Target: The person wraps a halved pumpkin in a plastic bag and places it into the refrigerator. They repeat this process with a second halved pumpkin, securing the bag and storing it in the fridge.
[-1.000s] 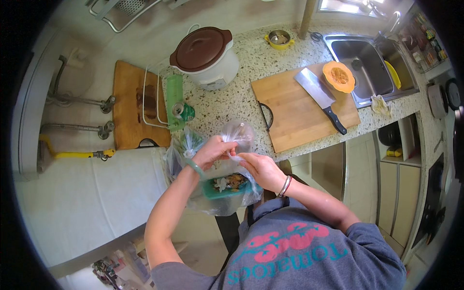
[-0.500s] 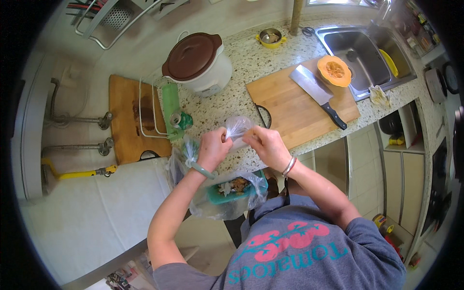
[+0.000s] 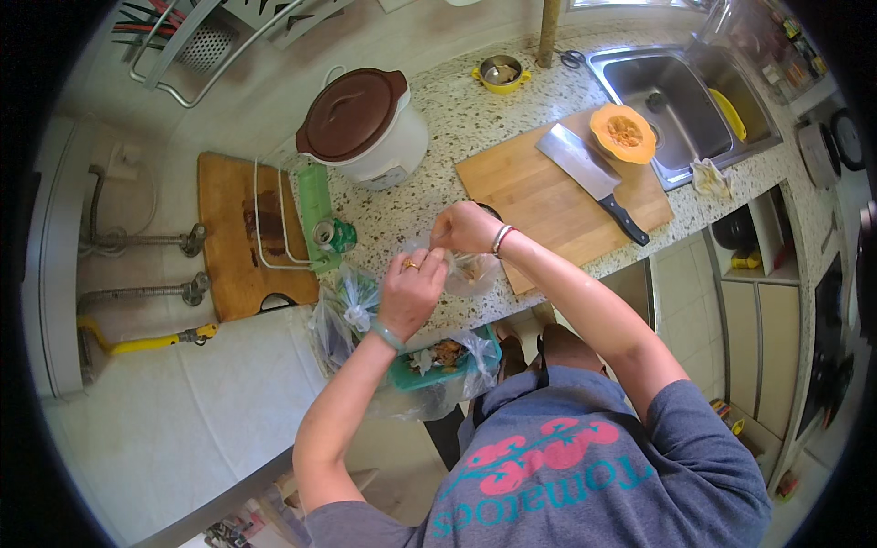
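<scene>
A clear plastic bag (image 3: pixel 473 275), its contents hard to make out, hangs at the counter's front edge. My left hand (image 3: pixel 409 294), wearing a ring, is closed on the bag's gathered top. Just above and to the right, my right hand (image 3: pixel 468 226) pinches the upper end of the same bag, its fingertips meeting those of the left. Below sits a teal bin (image 3: pixel 402 376) lined with clear plastic and holding food scraps. Beside my left wrist is another knotted plastic bag (image 3: pixel 358 306) with something green inside.
On the cutting board (image 3: pixel 521 201) lie a cleaver (image 3: pixel 585 169) and a halved pumpkin (image 3: pixel 625 134). A white cooker (image 3: pixel 393 146) with a brown lid stands behind; a green can (image 3: pixel 342 236) is left of my hands. The sink (image 3: pixel 650 96) is far right.
My right hand has moved up and left, over the bag's top, turning as it goes. My left hand has shifted slightly down, and the bag now hangs lower, right of it.
</scene>
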Tool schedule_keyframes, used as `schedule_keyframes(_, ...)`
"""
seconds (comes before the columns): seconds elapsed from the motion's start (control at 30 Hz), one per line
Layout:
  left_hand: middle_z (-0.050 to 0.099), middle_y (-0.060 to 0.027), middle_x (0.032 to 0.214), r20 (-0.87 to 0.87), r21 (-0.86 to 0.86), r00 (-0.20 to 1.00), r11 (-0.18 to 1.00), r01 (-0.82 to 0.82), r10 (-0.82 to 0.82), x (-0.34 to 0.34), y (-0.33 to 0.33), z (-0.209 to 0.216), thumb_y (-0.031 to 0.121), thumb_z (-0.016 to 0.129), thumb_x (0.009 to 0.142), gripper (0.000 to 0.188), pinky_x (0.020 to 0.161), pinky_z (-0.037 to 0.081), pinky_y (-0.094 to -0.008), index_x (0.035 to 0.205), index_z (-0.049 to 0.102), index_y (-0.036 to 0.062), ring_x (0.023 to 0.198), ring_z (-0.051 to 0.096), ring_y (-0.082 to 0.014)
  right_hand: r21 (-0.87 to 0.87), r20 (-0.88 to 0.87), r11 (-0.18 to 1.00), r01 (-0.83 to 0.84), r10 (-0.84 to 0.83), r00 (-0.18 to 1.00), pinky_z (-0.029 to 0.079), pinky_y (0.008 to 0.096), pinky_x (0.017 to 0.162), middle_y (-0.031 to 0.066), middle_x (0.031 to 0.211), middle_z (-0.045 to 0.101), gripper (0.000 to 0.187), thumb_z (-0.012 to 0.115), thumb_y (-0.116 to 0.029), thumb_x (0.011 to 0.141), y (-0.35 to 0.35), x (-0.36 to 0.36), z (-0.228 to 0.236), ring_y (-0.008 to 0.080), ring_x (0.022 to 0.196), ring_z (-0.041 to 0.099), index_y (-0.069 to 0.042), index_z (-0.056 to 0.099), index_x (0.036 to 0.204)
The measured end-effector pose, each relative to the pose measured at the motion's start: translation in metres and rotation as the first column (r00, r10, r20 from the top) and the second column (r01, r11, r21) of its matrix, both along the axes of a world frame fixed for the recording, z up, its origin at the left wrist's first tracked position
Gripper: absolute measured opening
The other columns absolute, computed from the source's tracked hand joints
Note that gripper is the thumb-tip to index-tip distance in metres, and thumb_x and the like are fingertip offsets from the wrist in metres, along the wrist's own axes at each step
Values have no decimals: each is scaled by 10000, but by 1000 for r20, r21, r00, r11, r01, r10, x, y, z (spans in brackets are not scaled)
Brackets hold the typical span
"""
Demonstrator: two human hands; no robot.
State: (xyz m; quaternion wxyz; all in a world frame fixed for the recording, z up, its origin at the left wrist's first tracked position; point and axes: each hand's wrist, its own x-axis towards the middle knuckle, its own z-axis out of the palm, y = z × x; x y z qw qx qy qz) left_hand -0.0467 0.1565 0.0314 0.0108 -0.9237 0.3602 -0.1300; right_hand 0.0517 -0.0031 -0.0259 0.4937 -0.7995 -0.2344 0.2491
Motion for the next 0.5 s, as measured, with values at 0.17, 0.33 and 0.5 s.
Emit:
schedule_keyframes(0.17, 598, -38, 1018, -89, -29, 990, 994, 103, -105, 4, 8, -11, 106, 621, 756, 147, 749, 493, -344, 892, 598, 55, 940, 587, -197, 120, -366, 992, -29, 71, 928, 531, 299, 650, 104, 809, 712, 172, 693, -122, 818, 7, 2, -16, 157, 683, 642, -2, 704, 941)
schedule_keyframes(0.33, 615, -63, 947, -182, -221, 983, 974, -40, -1, 0, 9, -28, 51, 668, 714, 195, 695, 505, -354, 893, 592, 49, 878, 596, -238, 336, -306, 919, 205, -99, 947, 535, 320, 659, 122, 807, 709, 155, 654, -107, 816, -2, -19, -9, 210, 712, 667, 3, 681, 921)
schedule_keyframes(0.5, 613, -105, 841, -426, -366, 888, 865, -344, 173, -7, 5, -35, 53, 701, 708, 214, 657, 499, -360, 872, 564, 43, 756, 593, -279, 73, 15, 972, 224, -226, 974, 527, 376, 684, 103, 824, 676, 141, 687, -182, 756, -24, -57, 20, 327, 782, 644, -61, 641, 815)
